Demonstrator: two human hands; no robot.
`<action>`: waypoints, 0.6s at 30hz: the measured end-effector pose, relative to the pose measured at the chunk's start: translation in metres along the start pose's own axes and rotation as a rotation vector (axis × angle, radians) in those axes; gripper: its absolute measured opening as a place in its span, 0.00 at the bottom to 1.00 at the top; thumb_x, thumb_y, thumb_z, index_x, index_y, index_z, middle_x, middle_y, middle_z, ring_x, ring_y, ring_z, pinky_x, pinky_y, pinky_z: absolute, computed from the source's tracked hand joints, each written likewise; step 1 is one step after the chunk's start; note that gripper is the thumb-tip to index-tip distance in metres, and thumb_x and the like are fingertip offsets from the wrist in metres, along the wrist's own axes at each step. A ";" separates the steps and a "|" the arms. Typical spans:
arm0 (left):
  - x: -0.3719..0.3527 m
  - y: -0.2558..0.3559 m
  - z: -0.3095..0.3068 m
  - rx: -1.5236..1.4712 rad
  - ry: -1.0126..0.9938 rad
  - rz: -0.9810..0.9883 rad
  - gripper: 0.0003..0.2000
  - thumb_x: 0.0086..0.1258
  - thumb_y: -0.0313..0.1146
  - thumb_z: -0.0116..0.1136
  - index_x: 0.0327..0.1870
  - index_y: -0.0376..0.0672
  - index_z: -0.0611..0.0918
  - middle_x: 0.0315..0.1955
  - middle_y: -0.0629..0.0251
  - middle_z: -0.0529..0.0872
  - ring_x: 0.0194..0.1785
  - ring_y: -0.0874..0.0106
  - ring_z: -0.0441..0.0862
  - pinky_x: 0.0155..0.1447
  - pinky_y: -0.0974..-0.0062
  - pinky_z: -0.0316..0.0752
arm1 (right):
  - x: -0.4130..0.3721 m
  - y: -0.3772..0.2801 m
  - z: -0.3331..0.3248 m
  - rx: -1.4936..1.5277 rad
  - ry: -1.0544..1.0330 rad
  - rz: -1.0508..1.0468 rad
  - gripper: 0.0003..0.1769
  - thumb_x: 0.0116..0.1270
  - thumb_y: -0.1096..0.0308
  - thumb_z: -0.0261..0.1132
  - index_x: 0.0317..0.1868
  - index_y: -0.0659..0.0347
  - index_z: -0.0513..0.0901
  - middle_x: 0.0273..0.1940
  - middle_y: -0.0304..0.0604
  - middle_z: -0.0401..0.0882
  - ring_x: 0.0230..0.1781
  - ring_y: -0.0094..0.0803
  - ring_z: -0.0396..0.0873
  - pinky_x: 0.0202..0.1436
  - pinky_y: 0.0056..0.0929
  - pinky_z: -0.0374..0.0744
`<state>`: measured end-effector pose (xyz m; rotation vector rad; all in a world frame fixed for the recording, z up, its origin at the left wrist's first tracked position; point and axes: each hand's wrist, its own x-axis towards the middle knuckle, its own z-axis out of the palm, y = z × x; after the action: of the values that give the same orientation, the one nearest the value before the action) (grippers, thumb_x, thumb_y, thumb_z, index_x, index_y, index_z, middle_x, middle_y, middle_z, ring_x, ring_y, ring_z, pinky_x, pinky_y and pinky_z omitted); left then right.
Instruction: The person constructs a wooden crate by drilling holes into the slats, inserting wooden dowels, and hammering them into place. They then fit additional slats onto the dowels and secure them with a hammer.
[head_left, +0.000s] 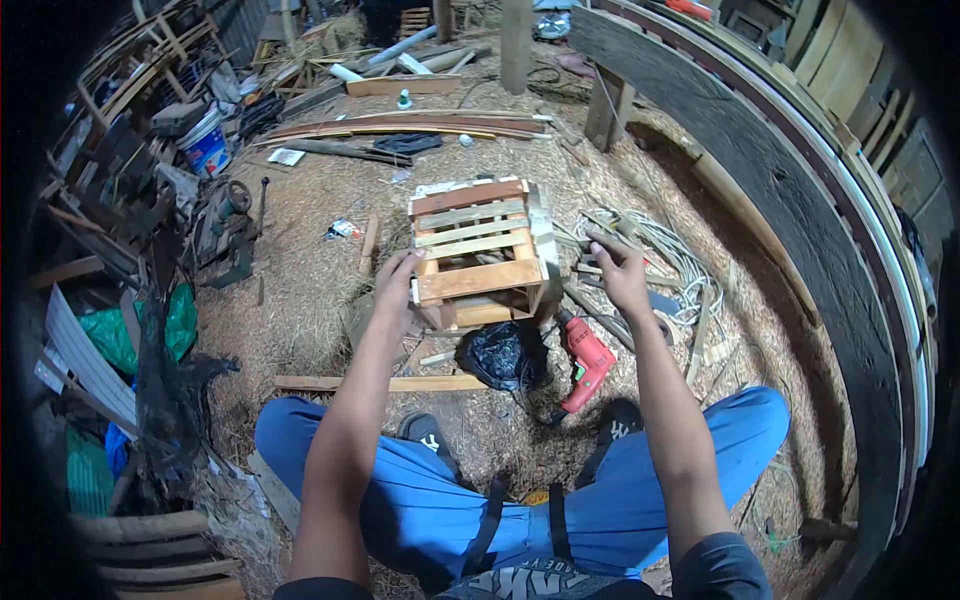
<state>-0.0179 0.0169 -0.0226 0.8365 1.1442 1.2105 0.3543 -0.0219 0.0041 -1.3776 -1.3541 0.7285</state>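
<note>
A small slatted wooden crate (478,281) stands on the shavings in front of me, with reddish and pale slats across its top. My left hand (398,285) is closed on the crate's near left edge, thumb at the top corner. To the right of the crate, apart from it, my right hand (622,278) hangs in the air with thumb and forefinger close together. Whatever may be between those fingers is too small to make out. A red power drill (588,362) lies below my right hand, beside a black plastic bag (503,355).
Coiled pale rope (690,265) and wood offcuts lie on the right. A thick dark beam (760,170) curves along that side. Long boards (420,125) lie farther ahead. A bucket (205,145) and a metal vise-like tool (230,210) stand left among scrap.
</note>
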 end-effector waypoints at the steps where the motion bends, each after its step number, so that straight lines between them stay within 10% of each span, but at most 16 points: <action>1: -0.002 0.000 0.001 0.009 -0.013 -0.009 0.17 0.77 0.42 0.63 0.59 0.42 0.81 0.49 0.63 0.87 0.51 0.71 0.86 0.57 0.69 0.82 | -0.005 0.012 -0.004 -0.008 0.006 0.027 0.16 0.78 0.70 0.64 0.62 0.64 0.87 0.47 0.44 0.92 0.46 0.23 0.86 0.50 0.25 0.83; 17: -0.004 -0.006 0.002 -0.084 -0.086 0.059 0.17 0.83 0.41 0.51 0.61 0.38 0.81 0.52 0.61 0.85 0.56 0.70 0.84 0.62 0.69 0.79 | -0.045 0.202 -0.023 0.044 0.009 0.323 0.18 0.77 0.62 0.68 0.59 0.66 0.89 0.48 0.44 0.91 0.45 0.25 0.85 0.50 0.29 0.84; 18: 0.002 -0.008 -0.009 -0.006 -0.117 0.070 0.21 0.84 0.45 0.50 0.67 0.38 0.77 0.56 0.60 0.83 0.59 0.69 0.83 0.65 0.68 0.77 | -0.045 0.198 -0.023 -0.036 0.004 0.300 0.21 0.73 0.60 0.71 0.58 0.66 0.88 0.52 0.55 0.91 0.54 0.41 0.90 0.61 0.35 0.82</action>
<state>-0.0242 0.0164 -0.0327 0.9370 1.0229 1.2050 0.4332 -0.0393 -0.1836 -1.6304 -1.1743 0.9011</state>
